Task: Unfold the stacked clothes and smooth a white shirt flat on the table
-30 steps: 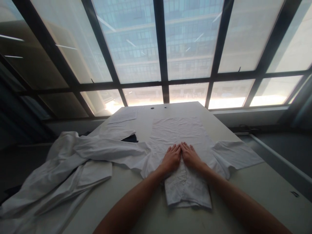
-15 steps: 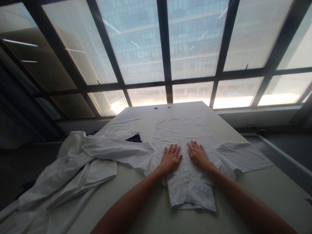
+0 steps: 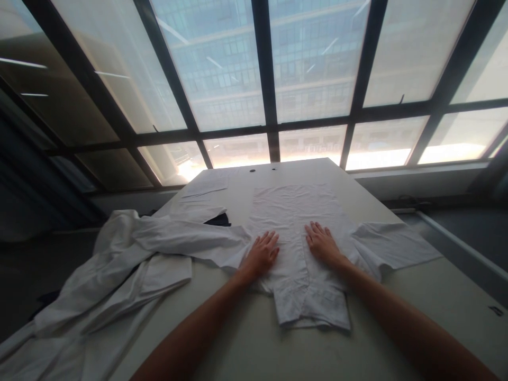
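A white garment that looks like a shirt (image 3: 296, 206) lies spread on the white table (image 3: 254, 346), its far part wrinkled. Its right sleeve (image 3: 397, 244) reaches out over the table, and a narrower section (image 3: 313, 307) points toward me. My left hand (image 3: 262, 252) rests palm down on the left side of the cloth, fingers stretched forward. On the right of the front seam, my right hand (image 3: 320, 242) lies flat with its fingers slightly apart. Neither hand grips the fabric.
A heap of white garments (image 3: 130, 264) covers the table's left side and hangs over its edge. Near it lie a dark piece of cloth (image 3: 218, 219) and paper sheets (image 3: 206, 185). Large windows (image 3: 222, 63) rise behind the table, and a metal rail (image 3: 460, 246) runs along the right.
My left hand has slid left across the cloth, away from the middle seam. My right hand stays in about the same place. The view has tilted slightly.
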Available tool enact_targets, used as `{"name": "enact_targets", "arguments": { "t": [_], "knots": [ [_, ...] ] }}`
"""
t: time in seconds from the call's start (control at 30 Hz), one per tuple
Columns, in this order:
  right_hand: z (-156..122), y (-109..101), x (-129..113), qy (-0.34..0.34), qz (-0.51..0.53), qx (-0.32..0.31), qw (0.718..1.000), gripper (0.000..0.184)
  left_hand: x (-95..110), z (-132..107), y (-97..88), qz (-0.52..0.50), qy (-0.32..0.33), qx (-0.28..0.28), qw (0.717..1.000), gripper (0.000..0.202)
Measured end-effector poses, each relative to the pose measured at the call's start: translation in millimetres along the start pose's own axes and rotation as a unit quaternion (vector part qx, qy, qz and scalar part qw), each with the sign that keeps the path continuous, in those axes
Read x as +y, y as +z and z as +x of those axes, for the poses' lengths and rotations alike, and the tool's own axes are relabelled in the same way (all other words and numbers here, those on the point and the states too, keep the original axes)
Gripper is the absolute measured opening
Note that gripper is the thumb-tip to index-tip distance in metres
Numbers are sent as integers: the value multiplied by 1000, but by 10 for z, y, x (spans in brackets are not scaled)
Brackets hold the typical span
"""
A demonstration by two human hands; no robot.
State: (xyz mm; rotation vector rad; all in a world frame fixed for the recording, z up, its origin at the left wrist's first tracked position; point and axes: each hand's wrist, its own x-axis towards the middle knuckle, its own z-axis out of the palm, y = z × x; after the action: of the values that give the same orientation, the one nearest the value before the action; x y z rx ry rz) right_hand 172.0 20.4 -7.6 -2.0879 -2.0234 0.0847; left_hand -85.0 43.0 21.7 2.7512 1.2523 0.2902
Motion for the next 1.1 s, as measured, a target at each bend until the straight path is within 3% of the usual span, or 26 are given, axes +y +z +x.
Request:
{"name": "enact_targets", "arguments": {
  "t": [0.1, 0.23, 0.37, 0.5, 0.7, 0.8, 0.93, 1.0, 1.1],
  "knots": [
    [-2, -16, -8, 2, -1, -1, 1000, 55, 217, -29, -14, -54, 118, -22, 991, 53],
    [-4, -37, -15, 2, 1, -6, 1000, 55, 438, -123, -17, -80, 263, -119, 954, 56],
    [-14, -47, -18, 2, 8, -4, 1000, 55, 511, -215, -83, -79, 298, -158, 938, 61],
    [-21, -31, -16, 0, 9, 4, 1000, 55, 592, -302, -183, -92, 338, -179, 919, 51],
    [-5, 0, 3, 0, 4, 1, 1000, 55, 722, -341, -302, -175, 374, -226, 882, 53],
    [-6, -18, -3, 1, 5, -1, 1000, 55, 711, -253, -305, -185, 350, -182, 900, 53],
    [-14, -52, -16, -6, 10, -2, 1000, 55, 493, -38, -170, -100, 195, -37, 975, 52],
    [-11, -52, -16, -3, 16, -5, 1000, 55, 314, 52, -69, -51, 140, -25, 988, 52],
    [5, -37, -7, -1, 23, -8, 1000, 54, 86, 106, 46, -11, 126, -60, 990, 55]
  ]
}}
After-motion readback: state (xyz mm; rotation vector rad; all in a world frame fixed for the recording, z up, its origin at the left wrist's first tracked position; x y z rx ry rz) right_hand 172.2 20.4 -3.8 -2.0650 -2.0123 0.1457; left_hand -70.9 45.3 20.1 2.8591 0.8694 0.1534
